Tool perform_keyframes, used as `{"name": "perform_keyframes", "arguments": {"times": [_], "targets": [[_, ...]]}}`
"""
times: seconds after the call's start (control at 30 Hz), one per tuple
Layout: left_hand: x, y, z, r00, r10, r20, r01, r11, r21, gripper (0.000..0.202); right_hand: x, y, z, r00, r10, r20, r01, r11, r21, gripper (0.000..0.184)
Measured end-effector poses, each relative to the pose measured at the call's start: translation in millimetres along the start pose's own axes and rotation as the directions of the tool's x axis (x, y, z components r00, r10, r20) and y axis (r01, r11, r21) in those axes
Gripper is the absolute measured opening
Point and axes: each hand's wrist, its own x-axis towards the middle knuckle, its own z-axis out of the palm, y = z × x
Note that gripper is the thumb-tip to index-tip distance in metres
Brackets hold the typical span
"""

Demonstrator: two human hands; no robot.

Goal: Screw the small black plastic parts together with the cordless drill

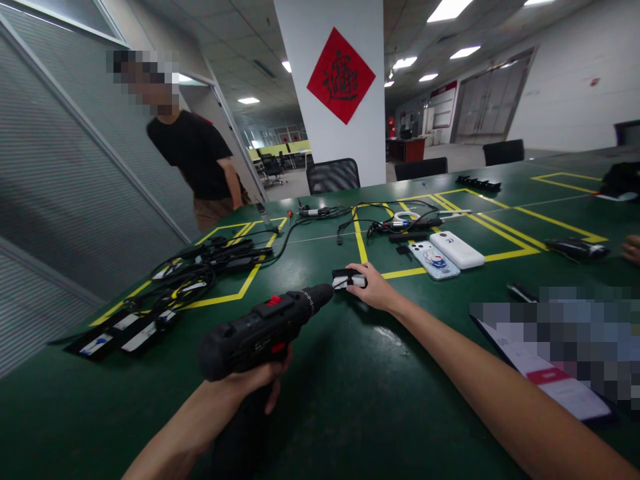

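Note:
My left hand [255, 383] is closed round the grip of a black cordless drill [260, 330] with red switches. The drill points right and away from me, and its chuck end is close to a small black-and-white block [345, 279]. A thin bit seems to reach the block; whether it touches, I cannot tell. My right hand [373, 287] pinches that block from its right side, with the fingers over the top and the thumb in front. The block sits on or just above the green table [320, 413].
Left lie tangled black cables [215, 260] with labelled flat black pieces [135, 333]. A phone [434, 260], white power bank [456, 250] and more cables [400, 223] are beyond my right hand. A clipboard [545, 373] lies right. Another person's hand [633, 248] shows there; a person [200, 160] stands left.

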Motion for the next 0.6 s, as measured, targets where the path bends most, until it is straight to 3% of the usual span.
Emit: {"name": "perform_keyframes", "arguments": {"times": [0.6], "targets": [[-0.1, 5.4, 2.8, 1.000, 0.031, -0.005, -0.031, 0.999, 0.026, 0.035, -0.6, -0.6, -1.3, 1.000, 0.006, 0.016, -0.006, 1.000, -0.006, 0.051]]}}
